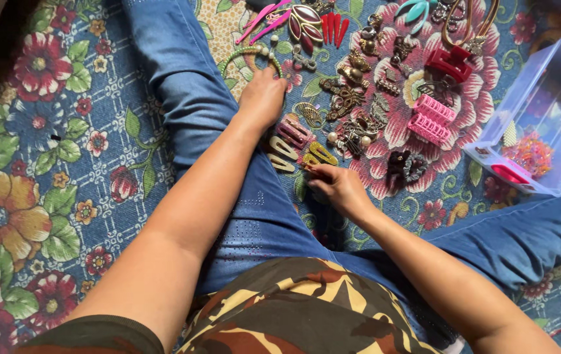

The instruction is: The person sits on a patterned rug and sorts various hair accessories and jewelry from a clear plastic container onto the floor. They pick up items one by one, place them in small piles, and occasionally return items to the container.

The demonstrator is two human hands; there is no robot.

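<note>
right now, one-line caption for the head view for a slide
Left hand rests by a green beaded headband; right hand touches gold snap clips among hair accessories on floral cloth.

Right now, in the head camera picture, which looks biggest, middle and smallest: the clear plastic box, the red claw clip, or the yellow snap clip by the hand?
1. Clear plastic box, by far the largest.
2. Red claw clip.
3. Yellow snap clip, slightly smaller, though it's close enough to be unsure; the right hand touches near it.

Single head view, looking steeply down, close over lap and floral cloth (pixel 44 164).
</note>
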